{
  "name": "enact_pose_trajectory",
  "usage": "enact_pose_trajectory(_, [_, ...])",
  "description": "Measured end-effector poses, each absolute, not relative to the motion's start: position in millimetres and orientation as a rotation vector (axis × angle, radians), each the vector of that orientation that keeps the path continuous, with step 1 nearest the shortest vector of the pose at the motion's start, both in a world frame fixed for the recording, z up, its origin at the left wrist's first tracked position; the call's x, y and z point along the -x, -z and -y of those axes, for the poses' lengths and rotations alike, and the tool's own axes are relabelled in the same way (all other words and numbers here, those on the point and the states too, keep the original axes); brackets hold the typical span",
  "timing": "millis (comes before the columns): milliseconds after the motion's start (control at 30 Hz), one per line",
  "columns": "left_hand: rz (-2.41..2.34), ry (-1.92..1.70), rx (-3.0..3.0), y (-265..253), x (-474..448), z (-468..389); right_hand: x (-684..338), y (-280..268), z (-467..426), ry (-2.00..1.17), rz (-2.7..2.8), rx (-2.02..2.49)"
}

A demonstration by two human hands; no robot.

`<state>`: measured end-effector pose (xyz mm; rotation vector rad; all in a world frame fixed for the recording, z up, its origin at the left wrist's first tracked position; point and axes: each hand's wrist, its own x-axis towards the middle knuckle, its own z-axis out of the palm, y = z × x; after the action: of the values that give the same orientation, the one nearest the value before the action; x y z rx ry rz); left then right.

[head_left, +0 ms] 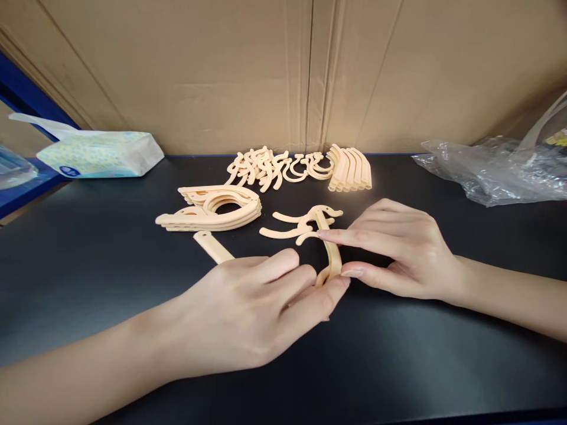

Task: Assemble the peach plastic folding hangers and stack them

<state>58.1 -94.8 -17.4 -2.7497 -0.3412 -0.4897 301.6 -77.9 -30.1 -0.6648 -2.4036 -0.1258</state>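
Observation:
A beige plastic folding hanger (335,258) is between my hands, its two arms spread apart. My left hand (261,301) is closed around its middle, which my fingers hide; one arm sticks out to the left behind the knuckles. The index finger and thumb of my right hand (398,251) press on the hanger's right arm. Just beyond that arm lie several loose curved pieces (283,234). Left of them sits a stack of folded hangers (208,223).
At the back of the black table (420,366) lie a heap of hooks (261,167) and a row of hanger arms (349,171). A tissue pack (100,154) is at the back left, clear plastic bags (496,171) at the right. Cardboard (199,71) stands behind.

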Motion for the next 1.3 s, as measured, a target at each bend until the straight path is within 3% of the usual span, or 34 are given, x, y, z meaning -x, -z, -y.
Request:
enact_pose_trajectory(700, [0.284, 0.231, 2.958, 11.5, -65.2, 97.4, -297.7, 32.5, 70.9, -0.103, 2.212, 0.892])
enact_pose_trajectory(1000, [0.582, 0.481, 3.003, 25.0, -59.4, 80.7, -301.7, 37.0, 62.7, -0.135, 2.114, 1.135])
enact_pose_trajectory(1300, [0.83, 0.298, 2.926, 30.1, -55.2, 69.2, -306.6, 44.5, 53.8, -0.121, 2.035, 1.32])
